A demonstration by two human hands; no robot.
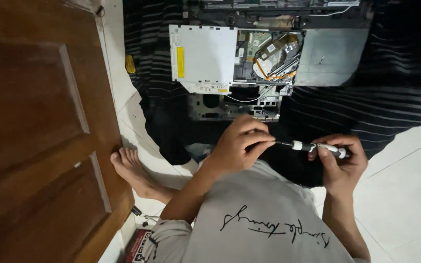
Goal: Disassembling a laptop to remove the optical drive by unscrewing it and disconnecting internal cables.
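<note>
My right hand [341, 163] grips the handle of a small black-and-white screwdriver [313, 147] held level. My left hand [239, 143] pinches the screwdriver's thin dark tip between thumb and fingers. Both hands hover over my lap, just in front of an opened laptop base [269, 58] that lies on a dark striped cloth [395, 97]. The laptop shows a silver optical drive [203, 58], a grey metal plate [330, 56] and exposed circuit parts with orange ribbon cable between them.
A brown wooden door [40, 126] fills the left side. My bare foot [132, 168] rests on the white tiled floor [405, 195] beside it. A small yellow object [130, 64] lies by the cloth's left edge. A red-and-black packet [137, 246] sits near my knee.
</note>
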